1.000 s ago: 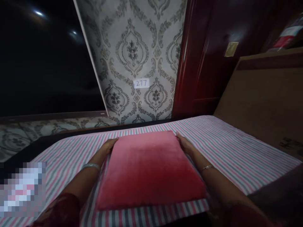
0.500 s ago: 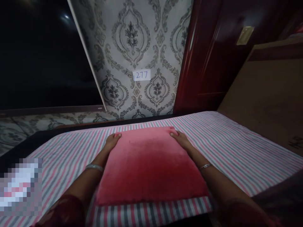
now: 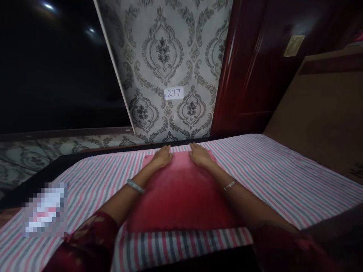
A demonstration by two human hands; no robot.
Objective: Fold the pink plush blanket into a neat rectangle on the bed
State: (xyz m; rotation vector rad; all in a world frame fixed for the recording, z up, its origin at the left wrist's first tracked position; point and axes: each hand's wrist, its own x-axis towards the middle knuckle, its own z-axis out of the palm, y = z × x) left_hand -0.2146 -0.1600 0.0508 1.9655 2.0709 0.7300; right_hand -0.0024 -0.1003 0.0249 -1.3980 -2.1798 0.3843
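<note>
A folded pink-red cloth (image 3: 184,196), perhaps a towel, lies flat on the striped cloth (image 3: 272,170) in front of me. Near its far edge, my left hand (image 3: 162,157) rests palm down with the fingers stretched forward. My right hand (image 3: 199,154) lies the same way a little to the right, also flat on the far part of the pink-red cloth. Between the two hands a strip of the cloth shows. My forearms cover parts of its left and right sides.
A blurred-out white item with red marks (image 3: 47,209) lies at the left. Behind the table are a large dark screen (image 3: 56,75), patterned wallpaper with a paper reading 277 (image 3: 174,93), and a dark red door (image 3: 249,68). A cardboard box (image 3: 320,113) stands at right.
Both hands have let go of the pink-red cloth's far corners and moved inward, now lying flat near its far edge. The view has shifted slightly left.
</note>
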